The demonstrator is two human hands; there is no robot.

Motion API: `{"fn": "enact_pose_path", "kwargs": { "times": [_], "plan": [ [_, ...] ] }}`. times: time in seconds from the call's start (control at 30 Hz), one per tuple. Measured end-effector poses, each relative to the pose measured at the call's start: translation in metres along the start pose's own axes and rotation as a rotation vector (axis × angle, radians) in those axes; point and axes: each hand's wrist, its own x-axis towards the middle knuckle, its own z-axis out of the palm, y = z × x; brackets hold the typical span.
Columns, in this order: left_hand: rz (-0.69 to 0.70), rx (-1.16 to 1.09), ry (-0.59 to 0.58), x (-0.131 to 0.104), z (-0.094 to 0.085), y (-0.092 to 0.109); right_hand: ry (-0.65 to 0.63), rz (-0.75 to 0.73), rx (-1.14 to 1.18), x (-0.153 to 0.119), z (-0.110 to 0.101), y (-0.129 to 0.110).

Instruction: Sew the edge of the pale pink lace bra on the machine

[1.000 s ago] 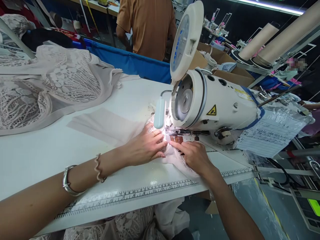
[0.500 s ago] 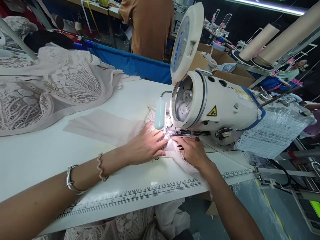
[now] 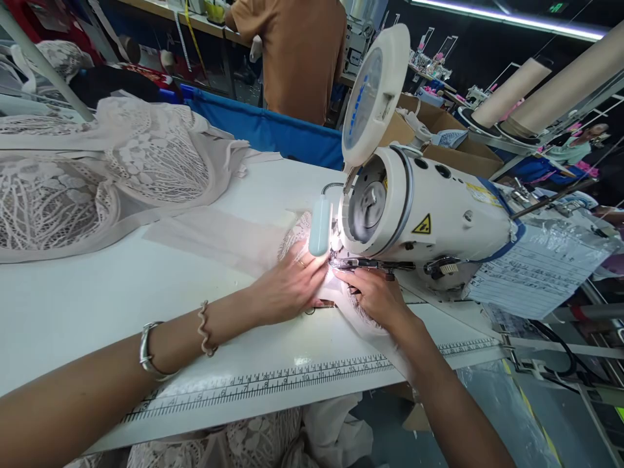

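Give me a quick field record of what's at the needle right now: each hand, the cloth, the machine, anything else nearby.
left hand: flat on the lace cloth, left of the needle
right hand: flat on the same cloth, right of the needle, fingers toward it
sewing machine: white, its lamp lit over the hands
table: white, ruler strip along the near edge
lace pile: far left of the table
other person: standing beyond the table, back turned
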Motion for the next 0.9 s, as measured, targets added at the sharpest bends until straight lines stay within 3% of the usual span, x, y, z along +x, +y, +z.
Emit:
{"fn": "enact_pose_path", "kwargs": {
  "times": [0.23,0.63,0.9],
  "plan": [
    [0.062,-0.158,-0.072,-0.002,0.0,-0.001,-0.042,-0.008,0.071,-0.004,0.001,0.004],
    [0.022,-0.112,0.045,0.002,0.006,-0.016,-0.053,0.039,-0.031,-0.004,-0.013,-0.01],
    [-0.028,-0.15,0.037,0.002,0.015,-0.025,-0.065,0.084,-0.005,-0.007,-0.016,-0.015]
  ]
}}
